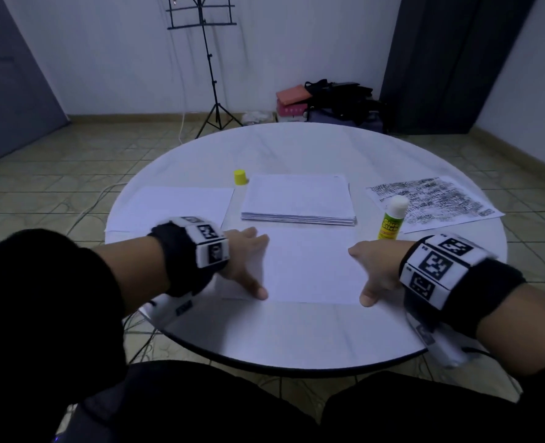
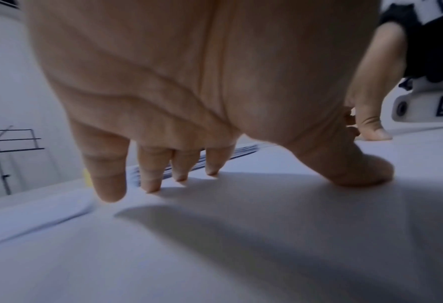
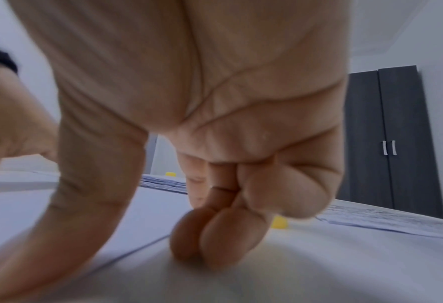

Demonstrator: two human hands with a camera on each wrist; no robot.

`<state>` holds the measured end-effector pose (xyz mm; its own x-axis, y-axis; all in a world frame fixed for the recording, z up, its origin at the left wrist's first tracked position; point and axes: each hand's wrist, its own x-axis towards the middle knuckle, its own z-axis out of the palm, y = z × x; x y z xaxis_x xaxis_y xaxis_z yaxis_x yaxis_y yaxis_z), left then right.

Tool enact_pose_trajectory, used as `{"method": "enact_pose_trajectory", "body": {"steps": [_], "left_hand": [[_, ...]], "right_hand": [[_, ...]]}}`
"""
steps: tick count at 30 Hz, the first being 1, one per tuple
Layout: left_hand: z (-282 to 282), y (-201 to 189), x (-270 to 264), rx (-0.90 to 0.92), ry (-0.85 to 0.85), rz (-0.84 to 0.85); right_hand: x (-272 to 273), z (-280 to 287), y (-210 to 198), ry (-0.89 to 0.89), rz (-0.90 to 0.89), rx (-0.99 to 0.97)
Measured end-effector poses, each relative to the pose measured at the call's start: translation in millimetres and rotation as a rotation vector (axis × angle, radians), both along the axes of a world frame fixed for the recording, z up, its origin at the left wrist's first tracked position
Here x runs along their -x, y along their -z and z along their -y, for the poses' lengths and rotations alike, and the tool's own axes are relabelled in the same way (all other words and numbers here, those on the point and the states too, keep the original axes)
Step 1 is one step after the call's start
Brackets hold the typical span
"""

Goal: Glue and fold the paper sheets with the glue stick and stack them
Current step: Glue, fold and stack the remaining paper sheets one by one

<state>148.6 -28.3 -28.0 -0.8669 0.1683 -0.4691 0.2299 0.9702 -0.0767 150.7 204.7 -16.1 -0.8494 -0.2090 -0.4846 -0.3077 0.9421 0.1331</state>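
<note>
A blank white sheet [image 1: 309,266] lies flat on the round white table [image 1: 280,334], right in front of me. My left hand [image 1: 252,266] spreads over its left edge, with straight fingertips [image 2: 150,184] and thumb [image 2: 363,174] touching the paper. At the sheet's right edge my right hand [image 1: 365,274] rests its thumb [image 3: 85,205] on the paper, and its bent fingers [image 3: 215,235] press tips down beside that edge. The uncapped glue stick [image 1: 392,219] stands just beyond my right hand. Its yellow cap [image 1: 240,177] sits farther back. Neither hand holds anything.
A thick stack of blank sheets [image 1: 296,199] lies behind the front sheet. White paper [image 1: 175,206] lies at the left. A black-scribbled sheet [image 1: 430,199] lies at the right. On the floor beyond the table are a music stand [image 1: 212,75] and bags [image 1: 338,100].
</note>
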Motion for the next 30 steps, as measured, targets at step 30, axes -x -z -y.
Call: {"method": "enact_pose_trajectory", "body": {"steps": [30], "left_hand": [[39.2, -2.0, -12.3, 0.032, 0.031, -0.020]], "right_hand": [[2.1, 2.5, -4.9, -0.022, 0.124, 0.096]]}}
